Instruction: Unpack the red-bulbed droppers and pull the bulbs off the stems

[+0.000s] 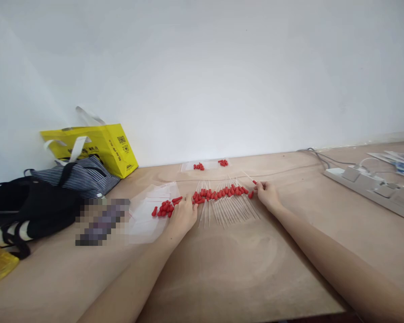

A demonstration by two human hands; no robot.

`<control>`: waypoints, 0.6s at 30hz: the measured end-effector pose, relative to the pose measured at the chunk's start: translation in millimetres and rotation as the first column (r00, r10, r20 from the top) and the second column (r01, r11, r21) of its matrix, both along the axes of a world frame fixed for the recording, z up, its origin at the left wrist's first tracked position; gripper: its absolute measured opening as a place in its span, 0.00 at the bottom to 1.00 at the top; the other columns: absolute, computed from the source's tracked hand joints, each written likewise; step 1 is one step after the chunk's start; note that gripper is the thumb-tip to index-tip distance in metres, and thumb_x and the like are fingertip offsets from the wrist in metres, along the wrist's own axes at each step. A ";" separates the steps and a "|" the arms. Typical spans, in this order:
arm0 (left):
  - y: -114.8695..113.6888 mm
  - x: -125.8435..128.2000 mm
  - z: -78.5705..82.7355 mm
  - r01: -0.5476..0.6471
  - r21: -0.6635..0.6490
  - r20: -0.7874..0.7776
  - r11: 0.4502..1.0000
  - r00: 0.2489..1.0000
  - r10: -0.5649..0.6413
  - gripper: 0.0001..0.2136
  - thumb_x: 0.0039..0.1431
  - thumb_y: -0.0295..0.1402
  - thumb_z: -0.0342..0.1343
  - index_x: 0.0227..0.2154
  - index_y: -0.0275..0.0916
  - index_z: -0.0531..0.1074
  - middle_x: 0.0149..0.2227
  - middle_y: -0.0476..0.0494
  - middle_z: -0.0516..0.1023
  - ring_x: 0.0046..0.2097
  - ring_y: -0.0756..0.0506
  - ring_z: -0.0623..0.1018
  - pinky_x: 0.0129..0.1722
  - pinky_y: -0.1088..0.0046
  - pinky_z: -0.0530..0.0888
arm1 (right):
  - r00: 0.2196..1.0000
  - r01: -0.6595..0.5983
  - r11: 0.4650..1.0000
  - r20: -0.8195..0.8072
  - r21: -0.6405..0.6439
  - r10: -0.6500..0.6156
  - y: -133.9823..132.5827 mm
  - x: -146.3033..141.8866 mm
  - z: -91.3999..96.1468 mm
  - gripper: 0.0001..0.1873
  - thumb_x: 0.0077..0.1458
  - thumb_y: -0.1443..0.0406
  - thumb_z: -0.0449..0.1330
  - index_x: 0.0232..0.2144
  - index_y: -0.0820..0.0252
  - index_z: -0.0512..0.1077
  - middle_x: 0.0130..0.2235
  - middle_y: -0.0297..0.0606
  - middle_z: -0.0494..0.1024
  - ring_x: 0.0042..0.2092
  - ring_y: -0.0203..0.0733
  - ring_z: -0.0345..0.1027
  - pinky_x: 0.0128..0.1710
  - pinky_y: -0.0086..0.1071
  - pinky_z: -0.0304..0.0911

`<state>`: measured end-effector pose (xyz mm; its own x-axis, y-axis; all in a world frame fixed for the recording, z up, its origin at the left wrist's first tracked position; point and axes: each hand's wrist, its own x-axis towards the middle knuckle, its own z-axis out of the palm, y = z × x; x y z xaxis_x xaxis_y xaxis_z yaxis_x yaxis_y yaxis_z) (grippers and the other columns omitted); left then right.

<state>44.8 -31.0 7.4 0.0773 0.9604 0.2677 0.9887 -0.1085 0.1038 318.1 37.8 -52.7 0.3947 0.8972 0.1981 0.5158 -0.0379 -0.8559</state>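
Note:
A row of clear thin droppers with red rubber bulbs (222, 197) lies fanned out on the wooden table (222, 269). My left hand (182, 217) rests at the row's left end, fingers curled, beside a loose heap of red bulbs (163, 209); whether it holds one is hidden. My right hand (266, 194) is at the row's right end and pinches a dropper with a red bulb (254, 181) that points up and to the left.
Clear plastic bags (148, 215) lie left of the heap. Two small bagged groups of red bulbs (210, 165) sit near the wall. A yellow bag (101, 146), striped bag and black bag stand at the left. A power strip (373, 188) with cables lies at the right.

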 end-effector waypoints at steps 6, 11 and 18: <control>-4.9 -1.9 -2.3 0.050 0.179 -0.034 0.983 0.998 -0.044 0.11 0.55 0.32 0.47 0.40 0.36 0.65 0.37 0.41 0.73 0.37 0.41 0.73 0.29 0.69 0.67 | 0.991 -0.021 0.989 -0.129 0.145 0.040 -7.0 -4.9 6.0 0.17 0.54 0.59 0.44 0.35 0.66 0.65 0.33 0.44 0.74 0.30 0.36 0.69 0.30 0.28 0.61; -7.8 0.7 -2.6 0.324 0.543 -0.186 0.775 0.946 -0.265 0.12 0.56 0.33 0.47 0.42 0.36 0.68 0.38 0.40 0.73 0.40 0.42 0.70 0.39 0.66 0.65 | 0.928 -0.351 0.880 -0.005 0.319 0.372 -42.0 -36.9 19.3 0.14 0.52 0.58 0.50 0.32 0.62 0.68 0.32 0.40 0.74 0.33 0.38 0.67 0.34 0.31 0.60; -21.7 -0.6 -6.6 0.599 0.576 -0.383 0.556 0.799 -0.464 0.09 0.56 0.27 0.47 0.37 0.41 0.70 0.31 0.49 0.76 0.37 0.47 0.71 0.46 0.62 0.59 | 0.736 -0.673 0.675 0.364 0.303 0.571 -98.2 -80.0 35.4 0.08 0.54 0.64 0.50 0.32 0.58 0.69 0.29 0.35 0.72 0.32 0.37 0.63 0.34 0.32 0.55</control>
